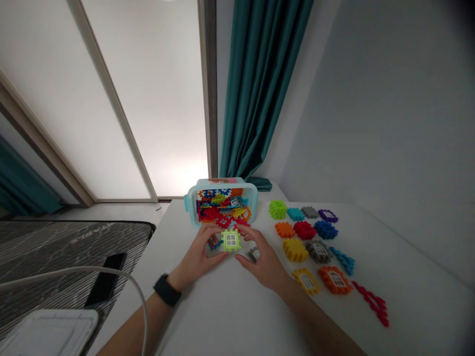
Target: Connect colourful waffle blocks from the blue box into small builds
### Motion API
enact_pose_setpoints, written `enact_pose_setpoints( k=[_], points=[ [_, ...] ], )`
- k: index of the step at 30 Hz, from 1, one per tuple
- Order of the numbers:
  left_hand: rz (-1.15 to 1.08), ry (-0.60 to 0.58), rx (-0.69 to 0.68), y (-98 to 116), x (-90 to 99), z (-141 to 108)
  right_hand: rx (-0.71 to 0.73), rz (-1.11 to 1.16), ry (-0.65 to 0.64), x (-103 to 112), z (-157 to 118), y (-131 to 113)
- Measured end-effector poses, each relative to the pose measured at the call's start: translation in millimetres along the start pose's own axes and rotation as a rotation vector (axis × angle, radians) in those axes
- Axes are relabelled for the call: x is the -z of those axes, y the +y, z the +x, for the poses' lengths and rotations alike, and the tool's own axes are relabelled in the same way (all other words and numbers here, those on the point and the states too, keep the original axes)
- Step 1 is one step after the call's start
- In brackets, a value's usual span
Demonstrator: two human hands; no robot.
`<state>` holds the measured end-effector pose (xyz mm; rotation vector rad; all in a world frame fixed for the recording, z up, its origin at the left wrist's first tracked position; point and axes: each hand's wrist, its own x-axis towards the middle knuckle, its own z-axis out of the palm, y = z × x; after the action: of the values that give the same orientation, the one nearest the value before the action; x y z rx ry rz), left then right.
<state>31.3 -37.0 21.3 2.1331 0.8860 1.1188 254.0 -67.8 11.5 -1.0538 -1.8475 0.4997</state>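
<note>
The left hand (pixel 196 256), a black watch (pixel 166 290) on its wrist, and the right hand (pixel 261 262) curve toward each other near the middle of the white bench (pixel 208 316). Between them they hold a lime-green window tile (pixel 231 240), its white window turned up, with fingers closing on it from both sides. A small grey piece (pixel 254 254) sits just under the right hand, and a small multicoloured piece (pixel 213 242) lies beside the left.

Just beyond the hands, near the far edge of the bench, stands a clear plastic box with aqua trim (pixel 253 202), heaped with interlocking red, blue, orange and yellow pieces. Along the right side, separate tiles lie in loose rows: lime (pixel 277 209), teal (pixel 295 214), grey (pixel 309 212), purple (pixel 328 215), orange (pixel 284 229), red (pixel 304 230), blue (pixel 325 229) and yellow (pixel 295 249), then window tiles in grey (pixel 319 251), yellow (pixel 306 281) and orange (pixel 336 280).

Off the left edge, a black phone (pixel 106 279) rests on a dark striped bed (pixel 55 252), with a white cable (pixel 85 268) looping over it.
</note>
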Motion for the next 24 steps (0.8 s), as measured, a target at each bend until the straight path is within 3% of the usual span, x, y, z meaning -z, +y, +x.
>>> enact_pose_setpoints(
  k=[13,20,24],
  points=[
    [0.079,0.018,-0.057,-3.3,-0.3,-1.5,0.128,-0.078,0.021,-3.1,-0.8,5.4],
    [0.045,-0.057,-0.050,-1.7,-2.2,-2.6,0.212,-0.146,0.004,-2.8,-1.3,6.8],
    [0.012,-0.106,-0.031,0.0,-6.0,-1.8,0.205,-0.103,0.060,0.2,0.3,8.0]
  ],
)
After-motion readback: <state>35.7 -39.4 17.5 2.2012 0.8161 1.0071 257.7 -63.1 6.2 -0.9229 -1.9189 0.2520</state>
